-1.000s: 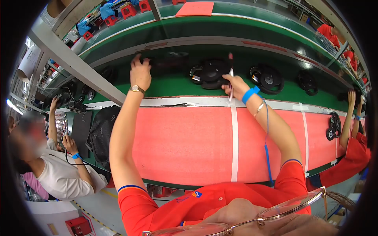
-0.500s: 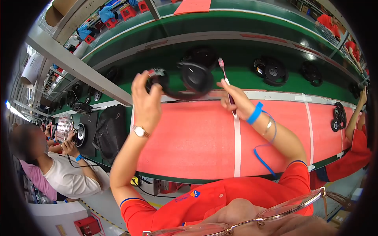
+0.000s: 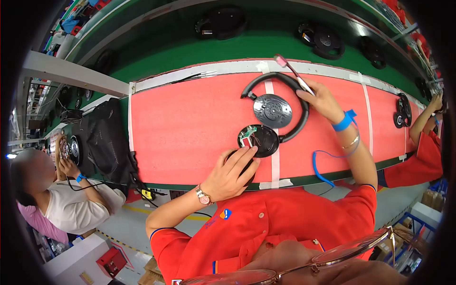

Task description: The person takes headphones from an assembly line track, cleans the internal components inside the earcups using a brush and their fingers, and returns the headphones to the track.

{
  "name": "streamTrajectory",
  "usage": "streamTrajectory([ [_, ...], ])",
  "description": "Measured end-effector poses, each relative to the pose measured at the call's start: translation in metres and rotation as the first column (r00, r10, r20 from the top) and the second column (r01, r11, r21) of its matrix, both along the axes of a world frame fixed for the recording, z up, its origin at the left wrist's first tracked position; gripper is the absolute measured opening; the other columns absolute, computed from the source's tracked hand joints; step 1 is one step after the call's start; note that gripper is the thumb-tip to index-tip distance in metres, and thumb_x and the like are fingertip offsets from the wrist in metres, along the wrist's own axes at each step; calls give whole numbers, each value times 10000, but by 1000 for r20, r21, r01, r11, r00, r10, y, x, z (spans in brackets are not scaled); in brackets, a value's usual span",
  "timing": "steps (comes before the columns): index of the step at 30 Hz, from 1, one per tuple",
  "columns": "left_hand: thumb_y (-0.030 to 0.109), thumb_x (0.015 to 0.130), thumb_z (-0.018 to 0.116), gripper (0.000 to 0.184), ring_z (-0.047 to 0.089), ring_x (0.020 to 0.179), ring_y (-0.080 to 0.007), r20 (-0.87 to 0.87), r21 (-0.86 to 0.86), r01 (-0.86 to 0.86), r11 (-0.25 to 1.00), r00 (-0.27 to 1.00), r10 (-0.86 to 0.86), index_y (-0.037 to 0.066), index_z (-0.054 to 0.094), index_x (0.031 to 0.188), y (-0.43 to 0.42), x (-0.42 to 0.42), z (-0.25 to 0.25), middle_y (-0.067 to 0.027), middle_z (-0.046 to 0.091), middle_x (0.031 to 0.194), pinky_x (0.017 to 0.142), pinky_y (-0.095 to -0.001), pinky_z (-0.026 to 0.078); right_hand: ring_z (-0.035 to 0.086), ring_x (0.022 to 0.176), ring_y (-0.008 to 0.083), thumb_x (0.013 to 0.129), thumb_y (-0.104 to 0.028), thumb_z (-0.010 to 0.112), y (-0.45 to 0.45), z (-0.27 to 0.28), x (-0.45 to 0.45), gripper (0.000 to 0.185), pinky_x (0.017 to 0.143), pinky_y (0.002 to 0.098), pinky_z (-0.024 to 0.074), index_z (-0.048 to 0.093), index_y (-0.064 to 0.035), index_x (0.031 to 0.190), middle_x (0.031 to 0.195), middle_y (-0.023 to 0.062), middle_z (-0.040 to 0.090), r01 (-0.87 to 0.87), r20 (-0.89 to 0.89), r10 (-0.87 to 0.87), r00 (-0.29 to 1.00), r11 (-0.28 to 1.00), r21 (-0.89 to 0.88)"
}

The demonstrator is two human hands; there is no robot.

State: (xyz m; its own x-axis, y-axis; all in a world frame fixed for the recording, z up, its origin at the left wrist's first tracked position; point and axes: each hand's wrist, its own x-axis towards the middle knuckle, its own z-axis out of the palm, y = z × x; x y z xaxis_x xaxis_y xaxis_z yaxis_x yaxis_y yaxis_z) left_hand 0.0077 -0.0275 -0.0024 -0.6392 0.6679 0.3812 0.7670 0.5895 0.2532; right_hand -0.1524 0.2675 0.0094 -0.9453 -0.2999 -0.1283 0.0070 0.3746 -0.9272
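A pair of headphones [image 3: 305, 114] lies partly opened on the desk's pink mat [image 3: 190, 128], its headband [image 3: 273, 76] arching around the far side of a loose-looking dark disc [image 3: 272, 110]. With twelve pointing away from the person, and the open ear cup [image 3: 268, 142] as centre, the disc sits at twelve and the left hand [image 3: 230, 175] comes in from about seven. Its fingers are extended and slightly spread, the tips laid over the cup's near edge beside the circuit board [image 3: 248, 133]; the thumb's grip cannot be made out. A dark curved part [image 3: 248, 167] shows beneath that hand, though whether it joins the cup is unclear.

The right hand [image 3: 325, 102], at about one o'clock, pinches a toothbrush [image 3: 294, 74] between thumb and forefinger, bristle head aimed toward eleven. The hand is right beside the headband; contact is hard to judge.

The headphones look light, with a springy headband and stiff, smooth plastic cups that might slide on the mat if nudged. The exposed board and thin wires look like the fragile part, easily snagged or strained. The outer rim of the cup seems the sound place to hold, with the padded band as a second hold, keeping pressure off the board. The disc would be best taken by its edge.
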Motion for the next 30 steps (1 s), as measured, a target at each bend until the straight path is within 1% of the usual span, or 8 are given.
streamTrajectory([
  [1,165,746,687,459,483,1199,-340,52,32,12,999,999,-14,52,571,1175,1,0,1,-166,509,1339,938,-475,419,551,711,122,904,-150,613,-5,-4,-4,355,635,228,434,584,-15,1231,887,33,627,2,6,-2,1000,1000,1],
  [3,178,749,694,461,487,1197,-339,48,14,5,1000,999,-5,57,573,1178,7,1,4,-162,516,1332,929,-471,420,602,854,230,920,-157,606,-19,-6,-9,343,750,311,473,583,8,1220,982,90,624,95,-652,83,754,968,233],
  [4,191,753,701,464,491,1194,-337,38,-6,-3,1000,999,3,63,575,1181,9,2,4,-158,523,1324,921,-468,421,613,887,348,916,-151,604,-27,-2,-4,339,823,346,493,582,-43,1237,1014,142,592,169,-690,43,722,957,236],
  [8,207,757,709,453,494,1192,-337,45,-1,-43,999,998,42,65,586,1169,13,6,1,-153,523,1325,907,-461,420,602,846,291,891,-84,621,-44,39,47,321,754,354,489,603,-27,1207,956,132,600,65,-549,120,827,950,306],
  [10,208,754,706,435,494,1193,-328,21,78,-97,992,995,95,83,598,1156,12,5,-2,-141,532,1315,899,-455,421,584,747,276,848,-75,645,-41,40,67,339,663,358,497,634,-69,1187,841,105,582,-199,-482,429,764,867,456],
  [18,205,782,625,352,498,1178,-285,-198,11,-27,1000,980,28,136,614,1127,26,5,-5,-111,547,1314,913,-425,432,573,679,229,753,-101,679,-49,43,73,356,570,341,477,683,-110,1109,770,62,561,-135,-509,555,658,752,645],
  [23,183,836,608,279,498,1187,-273,-177,23,-3,1000,984,7,143,613,1112,31,3,-5,-113,549,1314,898,-402,454,582,685,215,754,-123,671,-25,80,56,291,578,349,482,706,-127,1043,741,46,565,-409,-269,785,559,542,734],
  [30,179,847,596,274,530,1161,-291,-126,42,54,998,991,-48,111,588,1113,39,2,-9,-119,546,1316,896,-411,459,553,635,248,745,-66,645,-20,71,54,349,545,359,448,703,-126,1083,714,77,532,-223,-458,577,676,753,619],
])
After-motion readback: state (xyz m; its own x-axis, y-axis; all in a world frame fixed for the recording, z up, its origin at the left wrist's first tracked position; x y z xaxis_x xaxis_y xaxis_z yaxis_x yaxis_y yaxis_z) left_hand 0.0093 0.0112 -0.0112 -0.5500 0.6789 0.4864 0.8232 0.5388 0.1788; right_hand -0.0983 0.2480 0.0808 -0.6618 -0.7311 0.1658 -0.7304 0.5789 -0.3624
